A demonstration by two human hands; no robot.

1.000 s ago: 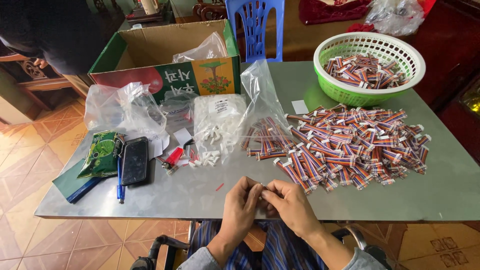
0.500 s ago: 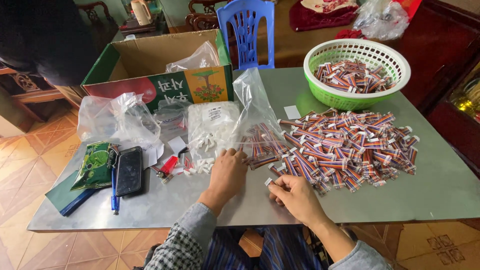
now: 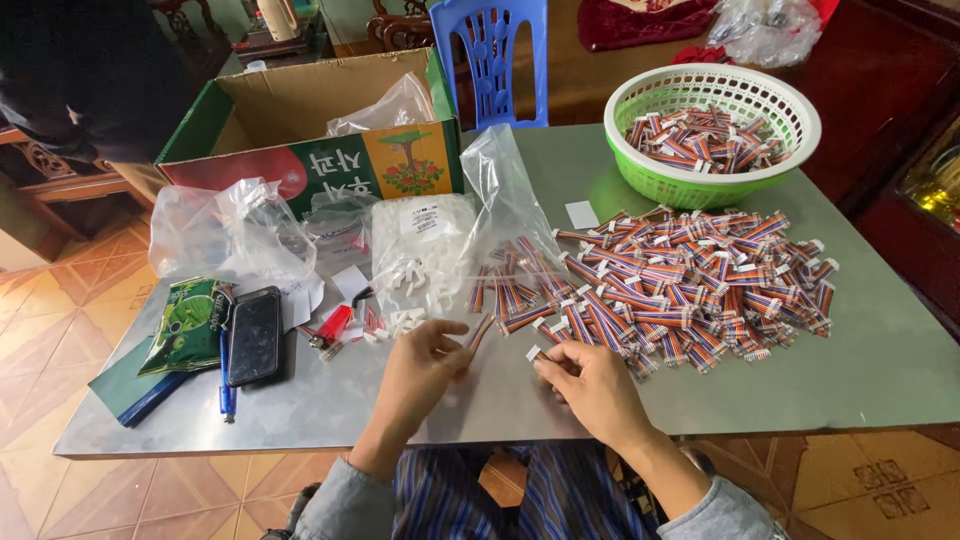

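Two hands over the desk (image 3: 860, 370): left hand (image 3: 420, 365) pinches a cable (image 3: 478, 332), right hand (image 3: 590, 385) pinches a connector (image 3: 537, 352); pile (image 3: 690, 285) at one o'clock.

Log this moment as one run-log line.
left hand: grip on one striped ribbon cable | right hand: pinching white connector | cable pile beside | green basket behind
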